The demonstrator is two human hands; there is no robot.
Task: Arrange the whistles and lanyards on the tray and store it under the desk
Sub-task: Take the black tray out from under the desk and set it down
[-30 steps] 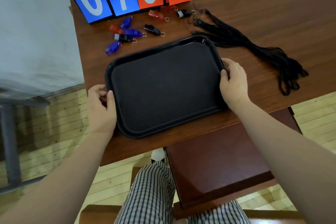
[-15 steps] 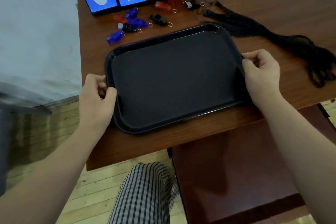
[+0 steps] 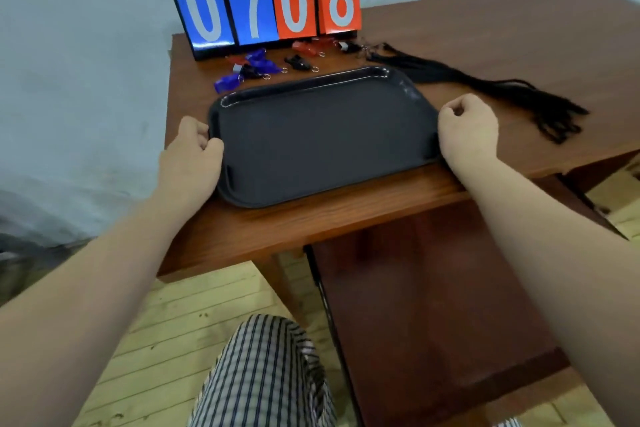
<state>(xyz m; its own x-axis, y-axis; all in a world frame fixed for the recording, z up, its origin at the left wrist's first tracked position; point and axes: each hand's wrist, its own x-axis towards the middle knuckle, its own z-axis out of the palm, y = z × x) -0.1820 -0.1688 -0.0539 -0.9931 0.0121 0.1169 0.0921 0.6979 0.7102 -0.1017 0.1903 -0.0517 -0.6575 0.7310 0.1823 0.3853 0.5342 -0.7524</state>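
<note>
An empty black tray (image 3: 318, 135) lies flat on the wooden desk (image 3: 346, 218) near its front edge. My left hand (image 3: 192, 156) grips the tray's left rim, thumb over the edge. My right hand (image 3: 467, 128) is curled at the right rim; whether it still holds the rim I cannot tell. Behind the tray lie several whistles: blue ones (image 3: 258, 68), a black one (image 3: 298, 62) and red ones (image 3: 306, 45). A bundle of black lanyards (image 3: 485, 90) stretches across the desk to the right of the tray.
A flip scoreboard (image 3: 266, 0) reading 0708 stands at the desk's back edge against the wall. Under the desk on the right is a dark wooden cabinet panel (image 3: 433, 305). My checked trouser leg (image 3: 263, 374) is below, over a pale plank floor.
The view has tilted up, showing the whole scoreboard. The tray has shifted slightly on the desk, and both hands have stayed at its side rims, the right one curling tighter.
</note>
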